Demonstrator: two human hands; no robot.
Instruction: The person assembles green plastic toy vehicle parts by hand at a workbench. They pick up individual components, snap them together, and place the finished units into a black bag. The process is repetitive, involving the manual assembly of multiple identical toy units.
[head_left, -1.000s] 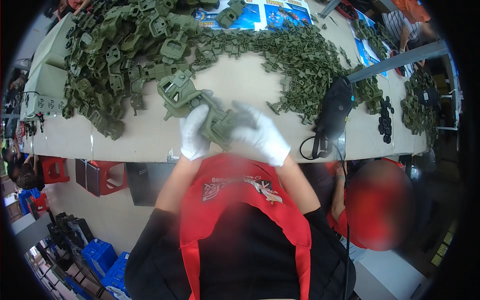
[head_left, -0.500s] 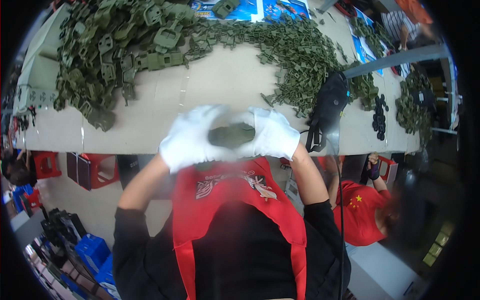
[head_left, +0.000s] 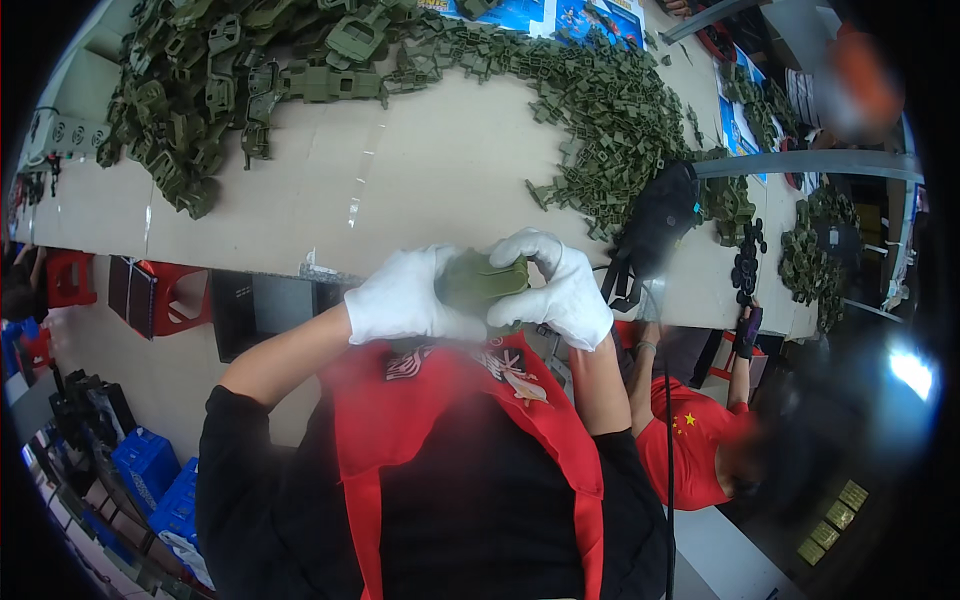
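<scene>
Both my hands wear white gloves and meet in front of my red apron, at the near edge of the table. Between them is an olive-green moulded plastic part (head_left: 480, 277), rounded and partly covered by the gloves. My left hand (head_left: 402, 300) is closed round its left side. My right hand (head_left: 565, 295) grips the right end, thumb below and fingers curled over the top. Farther off on the table lie a heap of large green plastic parts (head_left: 195, 90) at the left and a spread of small green plastic pieces (head_left: 615, 115) right of centre.
A black pouch (head_left: 658, 212) hangs by a metal bar (head_left: 810, 165) to my right, with a cable running down. Small black parts (head_left: 748, 262) lie beyond it. A co-worker in a red shirt (head_left: 690, 435) sits at the right. Blue crates (head_left: 150, 465) stand lower left.
The view has shifted. My right hand has turned and closed more tightly over the green part's end, with its fingers now bent on top. The part now shows a tilted, rounded edge.
</scene>
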